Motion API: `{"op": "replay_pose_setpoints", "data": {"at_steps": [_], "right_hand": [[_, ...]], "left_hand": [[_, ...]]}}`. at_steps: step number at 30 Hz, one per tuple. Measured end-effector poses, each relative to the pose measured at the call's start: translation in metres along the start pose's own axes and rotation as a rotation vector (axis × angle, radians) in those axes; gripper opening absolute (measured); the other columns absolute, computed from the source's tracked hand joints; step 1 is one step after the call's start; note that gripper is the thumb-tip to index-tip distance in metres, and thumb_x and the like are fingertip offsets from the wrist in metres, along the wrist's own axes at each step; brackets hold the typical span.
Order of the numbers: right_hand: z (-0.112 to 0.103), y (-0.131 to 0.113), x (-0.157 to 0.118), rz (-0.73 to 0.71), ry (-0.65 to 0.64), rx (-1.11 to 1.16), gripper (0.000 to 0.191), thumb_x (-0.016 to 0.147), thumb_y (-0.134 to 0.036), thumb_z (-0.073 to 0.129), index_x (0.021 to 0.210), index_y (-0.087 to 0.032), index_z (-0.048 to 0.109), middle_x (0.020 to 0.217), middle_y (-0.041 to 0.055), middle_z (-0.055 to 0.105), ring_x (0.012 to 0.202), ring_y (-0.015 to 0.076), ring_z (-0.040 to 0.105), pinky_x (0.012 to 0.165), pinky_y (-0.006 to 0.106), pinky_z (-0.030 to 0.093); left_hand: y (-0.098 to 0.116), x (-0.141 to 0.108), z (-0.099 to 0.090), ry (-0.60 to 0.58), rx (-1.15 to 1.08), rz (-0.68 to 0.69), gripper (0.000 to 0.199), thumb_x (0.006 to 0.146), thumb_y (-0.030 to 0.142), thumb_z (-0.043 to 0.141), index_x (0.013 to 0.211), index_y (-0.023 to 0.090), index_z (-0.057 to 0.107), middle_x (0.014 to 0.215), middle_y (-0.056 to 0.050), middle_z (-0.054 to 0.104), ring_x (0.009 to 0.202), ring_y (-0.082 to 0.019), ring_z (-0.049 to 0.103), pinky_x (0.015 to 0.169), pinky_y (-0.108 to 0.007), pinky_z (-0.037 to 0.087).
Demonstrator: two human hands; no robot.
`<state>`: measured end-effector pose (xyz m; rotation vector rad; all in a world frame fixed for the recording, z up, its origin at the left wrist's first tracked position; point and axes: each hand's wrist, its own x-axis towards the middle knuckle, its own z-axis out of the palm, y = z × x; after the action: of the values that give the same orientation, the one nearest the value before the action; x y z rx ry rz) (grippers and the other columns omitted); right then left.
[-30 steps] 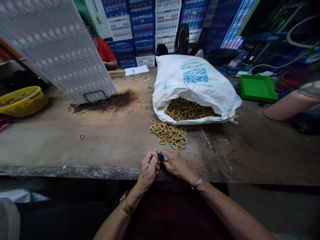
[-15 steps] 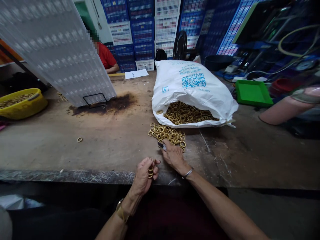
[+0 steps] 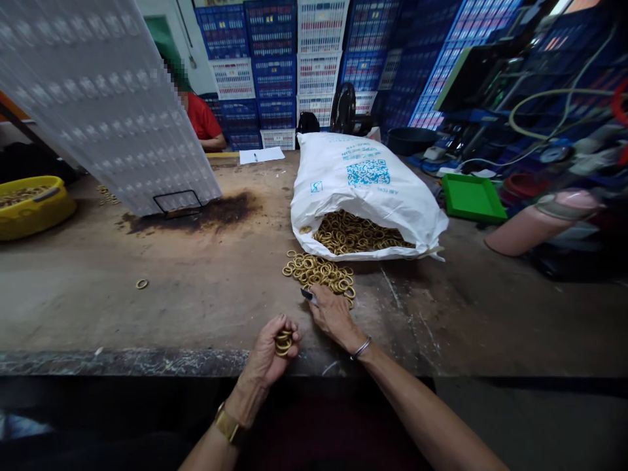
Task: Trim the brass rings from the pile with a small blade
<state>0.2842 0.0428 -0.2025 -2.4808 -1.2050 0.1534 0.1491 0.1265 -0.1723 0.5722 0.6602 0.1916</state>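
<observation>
Several brass-coloured rings (image 3: 284, 341) lie in the curled fingers of my left hand (image 3: 273, 350), palm up near the table's front edge. To its right, my right hand (image 3: 335, 316) grips a small dark-bladed tool (image 3: 309, 296) and touches the near side of a heap of loose rings (image 3: 320, 269). What its fingertips do among the rings is hidden. Behind the heap, a white sack (image 3: 367, 173) lies on its side, its mouth facing me and full of rings. One single ring (image 3: 142, 284) rests apart on the left of the table.
A translucent ribbed panel (image 3: 122, 104) leans in a black wire stand at the left. Beyond it sits a person in red (image 3: 203, 121). A yellow basin (image 3: 34, 212) stands far left; a green tray (image 3: 473, 197) and a pink bottle (image 3: 540, 222) are at the right.
The view has shifted slightly. My left hand's fingers have curled in more around the rings, and the hand has turned a little. My right hand stays by the heap with the tool.
</observation>
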Motion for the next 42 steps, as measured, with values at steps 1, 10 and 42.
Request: {"op": "replay_pose_setpoints", "data": {"at_steps": [1, 10, 42], "right_hand": [[0.001, 0.002, -0.001, -0.018, 0.014, 0.027, 0.013, 0.085, -0.017, 0.05, 0.098, -0.018, 0.052, 0.094, 0.0043, 0.056, 0.081, 0.0161, 0.053, 0.061, 0.023, 0.031], [-0.012, 0.004, -0.005, 0.09, -0.214, 0.931, 0.014, 0.068, -0.028, 0.052, 0.069, -0.015, 0.047, 0.059, -0.0038, 0.041, 0.054, 0.009, 0.037, 0.049, 0.019, 0.028], [0.002, 0.001, -0.019, 0.188, -0.158, 1.095, 0.029, 0.077, -0.043, 0.045, 0.072, -0.015, 0.049, 0.057, -0.0015, 0.048, 0.045, 0.0086, 0.037, 0.044, 0.019, 0.029]], "left_hand": [[0.0, 0.001, 0.001, -0.002, 0.075, 0.039, 0.036, 0.062, 0.037, 0.072, 0.066, 0.013, 0.044, 0.067, 0.0, 0.048, 0.055, -0.007, 0.047, 0.038, -0.014, 0.028], [-0.003, 0.01, 0.002, -0.039, 1.022, 0.667, 0.025, 0.077, 0.023, 0.053, 0.099, 0.016, 0.061, 0.072, -0.001, 0.057, 0.063, -0.01, 0.05, 0.064, -0.021, 0.04], [-0.011, 0.001, 0.007, -0.097, 0.464, 0.144, 0.035, 0.073, 0.045, 0.06, 0.083, 0.016, 0.044, 0.068, 0.002, 0.052, 0.045, -0.004, 0.042, 0.038, -0.015, 0.032]]}}
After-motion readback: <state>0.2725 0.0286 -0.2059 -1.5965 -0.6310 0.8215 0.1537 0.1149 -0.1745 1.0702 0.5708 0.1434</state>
